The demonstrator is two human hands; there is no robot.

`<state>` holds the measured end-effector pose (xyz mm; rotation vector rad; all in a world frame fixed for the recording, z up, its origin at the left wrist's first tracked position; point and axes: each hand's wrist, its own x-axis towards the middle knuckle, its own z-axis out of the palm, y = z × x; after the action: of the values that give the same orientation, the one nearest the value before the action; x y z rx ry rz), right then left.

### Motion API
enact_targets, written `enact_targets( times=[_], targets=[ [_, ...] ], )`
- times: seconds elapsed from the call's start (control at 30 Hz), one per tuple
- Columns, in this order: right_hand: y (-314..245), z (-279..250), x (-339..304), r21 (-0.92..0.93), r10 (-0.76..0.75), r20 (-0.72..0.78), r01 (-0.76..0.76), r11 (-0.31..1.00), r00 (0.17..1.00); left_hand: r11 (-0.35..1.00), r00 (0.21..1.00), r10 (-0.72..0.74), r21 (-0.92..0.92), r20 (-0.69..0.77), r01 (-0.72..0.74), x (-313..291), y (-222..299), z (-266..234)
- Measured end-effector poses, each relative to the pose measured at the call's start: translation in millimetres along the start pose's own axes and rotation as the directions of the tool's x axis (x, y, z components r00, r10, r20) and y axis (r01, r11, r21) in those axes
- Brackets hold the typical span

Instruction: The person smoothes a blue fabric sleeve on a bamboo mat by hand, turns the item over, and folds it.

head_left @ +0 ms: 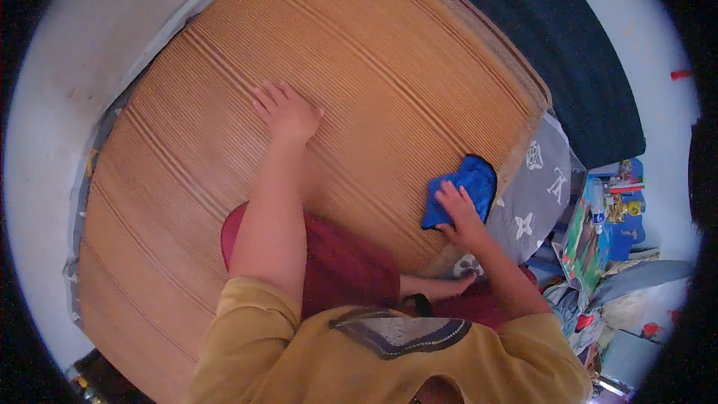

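A woven tan mat (351, 52) with darker brown stripes spreads beneath me. My left hand (290, 114) rests flat on it, open, with the fingers apart and nothing held. Near the mat's right edge lies a blue cloth (479, 173) with a dark border. On top of this cloth is my right hand (462, 217), its fingers bent over the fabric and the thumb at the lower edge, gripping it against the mat. Part of the cloth is hidden under the hand.
Grey patterned bedding (535, 187) shows past the mat's right edge. A dark green panel (553, 45) stands at the far right. Beside the bedding is a colourful small table (587, 243) with a bottle and small items. A pale wall (75, 67) borders the left.
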<state>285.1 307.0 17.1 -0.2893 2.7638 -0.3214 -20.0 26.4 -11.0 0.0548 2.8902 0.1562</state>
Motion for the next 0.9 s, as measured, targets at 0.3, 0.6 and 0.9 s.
enact_targets(
  times=[0.3,0.6,0.9],
  targets=[
    [6.1,18.8,25.5,0.083,0.139,-0.299,-0.120,0.989,0.944,0.982,0.999,0.018,-0.187,-0.027,-0.023,-13.4,4.5,-6.0],
    [-36.1,0.2,153.0,0.068,0.188,-0.389,-0.176,0.982,0.902,0.942,0.995,0.081,-0.321,-0.054,-0.094,-11.5,17.3,-5.2],
    [-81.3,-1.9,154.9,-0.043,0.384,-0.335,-0.421,0.906,0.860,0.877,0.892,0.301,-0.269,-0.339,-0.398,-15.0,-29.4,46.8]
  ],
)
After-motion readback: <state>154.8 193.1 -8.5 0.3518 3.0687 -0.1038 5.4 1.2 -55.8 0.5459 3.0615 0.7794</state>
